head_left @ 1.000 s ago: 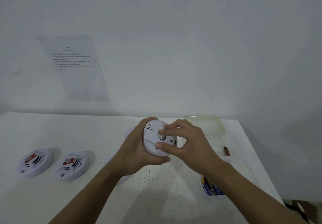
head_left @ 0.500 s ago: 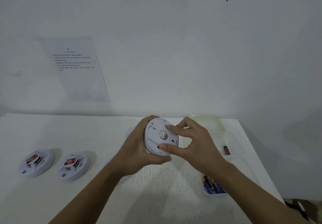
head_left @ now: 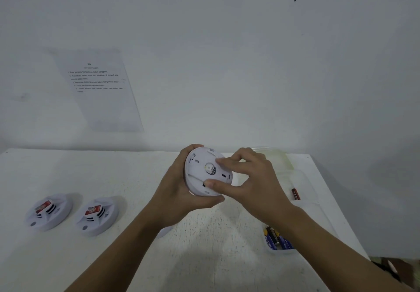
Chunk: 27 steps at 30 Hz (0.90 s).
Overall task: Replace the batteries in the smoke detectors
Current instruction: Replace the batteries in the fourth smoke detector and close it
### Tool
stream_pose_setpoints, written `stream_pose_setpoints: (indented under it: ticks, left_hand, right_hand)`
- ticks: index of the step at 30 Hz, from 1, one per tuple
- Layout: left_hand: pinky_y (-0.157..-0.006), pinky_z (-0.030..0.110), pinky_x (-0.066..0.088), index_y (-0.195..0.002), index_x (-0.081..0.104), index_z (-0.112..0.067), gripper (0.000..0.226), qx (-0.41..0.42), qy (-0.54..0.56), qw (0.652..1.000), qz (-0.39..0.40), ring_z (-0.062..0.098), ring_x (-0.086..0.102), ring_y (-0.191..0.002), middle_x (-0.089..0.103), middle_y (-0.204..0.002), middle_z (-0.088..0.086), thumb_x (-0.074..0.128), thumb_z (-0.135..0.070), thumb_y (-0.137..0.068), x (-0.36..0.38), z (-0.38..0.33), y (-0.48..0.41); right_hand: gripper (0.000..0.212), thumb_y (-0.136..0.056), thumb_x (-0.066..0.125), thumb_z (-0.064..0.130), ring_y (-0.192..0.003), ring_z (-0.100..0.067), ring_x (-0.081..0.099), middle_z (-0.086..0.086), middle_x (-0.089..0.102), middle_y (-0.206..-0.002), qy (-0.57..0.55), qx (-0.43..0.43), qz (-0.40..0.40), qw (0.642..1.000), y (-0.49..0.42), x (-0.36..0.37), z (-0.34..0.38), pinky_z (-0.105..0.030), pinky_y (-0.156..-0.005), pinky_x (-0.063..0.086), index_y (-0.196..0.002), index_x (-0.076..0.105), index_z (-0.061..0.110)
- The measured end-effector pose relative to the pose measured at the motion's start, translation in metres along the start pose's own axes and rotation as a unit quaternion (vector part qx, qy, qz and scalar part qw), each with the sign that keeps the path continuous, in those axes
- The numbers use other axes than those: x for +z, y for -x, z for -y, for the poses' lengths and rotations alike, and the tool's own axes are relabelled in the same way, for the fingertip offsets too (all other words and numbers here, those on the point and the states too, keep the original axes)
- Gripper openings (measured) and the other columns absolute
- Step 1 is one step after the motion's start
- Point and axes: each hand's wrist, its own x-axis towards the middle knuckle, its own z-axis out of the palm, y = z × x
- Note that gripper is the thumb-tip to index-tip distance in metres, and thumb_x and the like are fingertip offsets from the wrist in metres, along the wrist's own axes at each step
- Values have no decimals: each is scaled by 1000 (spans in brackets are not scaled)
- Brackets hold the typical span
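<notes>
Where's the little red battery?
In the head view, the red battery lies at the right, in a clear tray, behind the blue batteries.

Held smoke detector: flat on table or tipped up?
Tipped up, off the table. Left hand grips the smoke detector on edge, back toward the camera; right hand pinches it.

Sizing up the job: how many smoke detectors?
3 detectors: one far left on the table, one beside it, one held by left hand and right hand. A white shape under the left forearm may be another.
</notes>
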Motion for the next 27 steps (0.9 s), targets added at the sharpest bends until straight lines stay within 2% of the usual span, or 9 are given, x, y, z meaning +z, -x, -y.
stream_pose_setpoints:
  ticks: [3,5,10,13,15,18,20,23,27]
  left_hand:
    - [-90,22,57,-136,47,-14,88,2,-4,1000,-8,17,60,-121,62,-127,-9,94,-14,-62,2,1,1]
    - [-91,21,56,-136,47,-16,87,7,-9,1000,-12,15,59,-121,61,-127,-11,92,-18,-63,2,2,0]
    - [-92,24,57,-137,46,-13,86,7,4,1000,4,17,59,-121,62,-126,-10,93,-7,-64,1,2,1]
    - [-90,20,56,-135,46,-20,85,17,-5,1000,15,11,59,-121,62,-125,-19,91,-11,-63,1,1,-1]
    - [-89,18,55,-135,45,-23,86,20,-20,999,26,12,59,-121,61,-126,-19,91,-16,-62,-1,-1,-3]
    - [-93,30,58,-138,44,-14,90,23,-34,998,41,24,57,-124,59,-130,-6,94,-17,-63,-5,-1,-7]
    - [-94,32,58,-138,44,-12,89,23,-37,998,44,26,56,-124,58,-131,-4,93,-17,-64,-6,-1,-9]
    - [-94,29,57,-138,45,-16,89,23,-38,998,40,23,57,-124,59,-130,-8,94,-19,-64,-2,-3,-9]
    - [-88,22,57,-134,47,-18,84,18,-9,999,28,21,60,-121,63,-123,-12,92,-6,-64,6,-4,-5]
  right_hand:
    - [63,-70,72,70,-92,-11,54,13,60,-90,29,0,-21,999,1,4,2,-17,-80,40,-118,72,29]
    - [66,-69,71,71,-88,-11,55,13,59,-88,31,8,-25,999,1,6,2,-16,-76,40,-119,72,27]
    - [64,-67,77,65,-84,-12,56,7,52,-85,-32,14,-14,999,0,4,2,-23,-68,48,-115,73,23]
    - [55,-68,86,53,-87,-14,55,3,49,-88,-70,11,1,998,-1,1,1,-25,-69,49,-111,72,22]
    - [56,-69,86,50,-90,-14,55,4,49,-90,-72,8,15,997,-2,-1,0,-21,-71,48,-115,71,21]
    - [60,-71,85,49,-92,-11,54,8,47,-91,-84,2,33,996,-3,-5,-1,-12,-73,43,-121,71,20]
    - [58,-73,83,50,-93,-9,53,9,46,-91,-74,-4,39,996,-2,-6,-2,-10,-72,41,-122,70,21]
    - [59,-74,76,62,-90,-8,51,11,44,-89,-29,0,22,999,-2,-3,2,-12,-67,43,-119,68,26]
    - [64,-71,64,73,-86,2,51,15,46,-90,1,-8,-28,1000,-1,3,8,-6,-69,42,-110,67,23]
